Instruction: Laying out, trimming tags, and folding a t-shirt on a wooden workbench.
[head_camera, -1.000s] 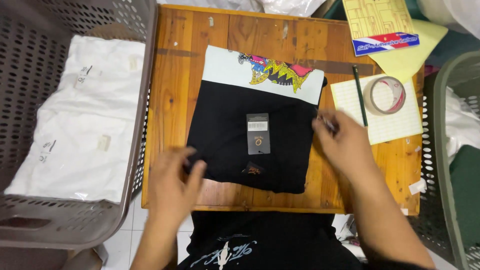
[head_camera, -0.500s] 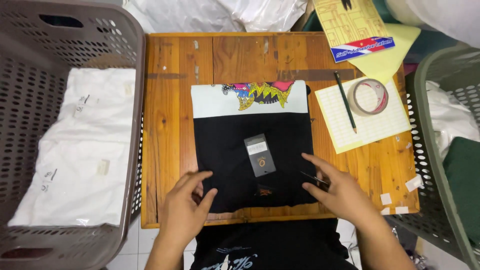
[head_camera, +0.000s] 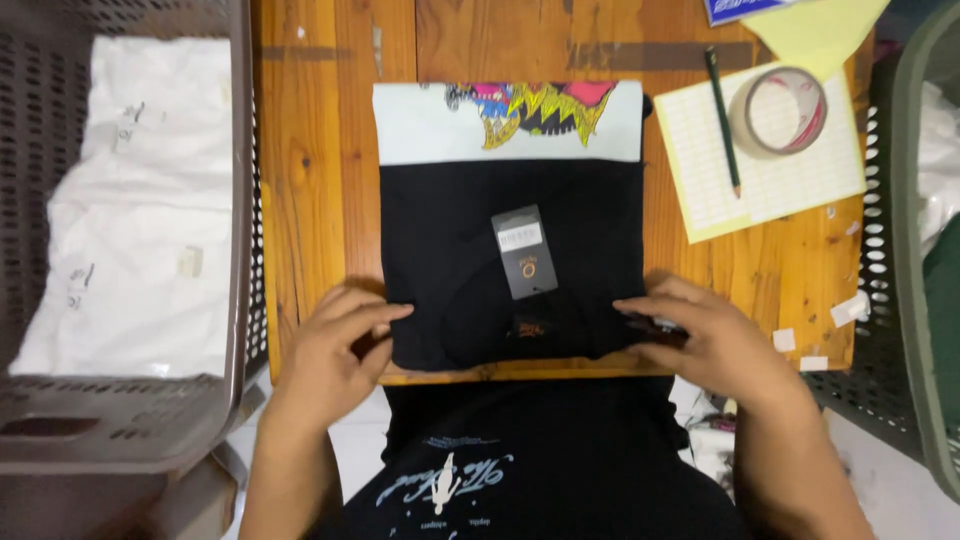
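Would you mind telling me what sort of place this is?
Probably a small garment packing station: a folded black shirt with a hang tag on a wooden table, baskets of bagged clothes alongside, plus tape.

Quick count: one wooden table (head_camera: 330, 150) with one folded black shirt (head_camera: 470, 260) at its near edge, one dark hang tag (head_camera: 525, 252) on it. Near the far right corner: one pencil (head_camera: 722, 120), one roll of tape (head_camera: 778, 111), one gridded yellow sheet (head_camera: 790, 180). Two plastic baskets, one grey (head_camera: 240, 200) off the left edge, one green (head_camera: 915, 200) off the right. Two hands, left hand (head_camera: 330, 355) and right hand (head_camera: 715, 340).
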